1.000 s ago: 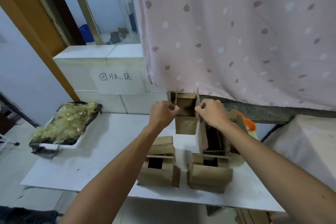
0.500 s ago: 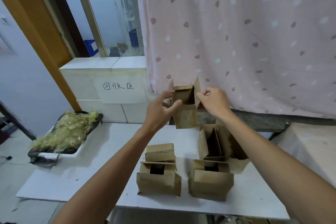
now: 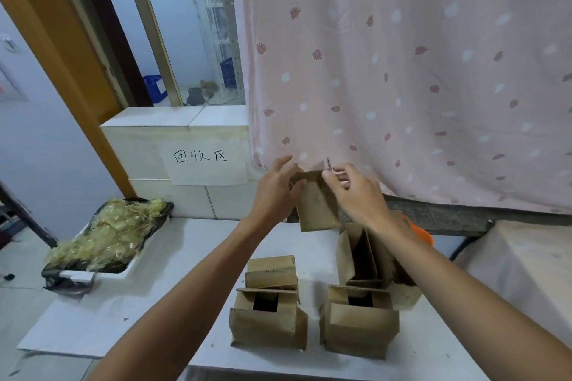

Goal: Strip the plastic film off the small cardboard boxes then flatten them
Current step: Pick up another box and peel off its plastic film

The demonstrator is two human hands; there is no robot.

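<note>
Left hand: we grip the held box above the table's far edge.
Right hand: our fingers pinch its top flap.

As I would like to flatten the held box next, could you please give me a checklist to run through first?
1. Grip on the held box: ok; the left hand holds its left edge and the right hand pinches its top.
2. Film off it: cannot tell; none shows on the brown face.
3. Flaps opened: cannot tell; the hands cover the top.
4. Lifted off the table: ok.
5. Bare tabletop for laying it down: ok, to the left of the standing boxes.
</note>
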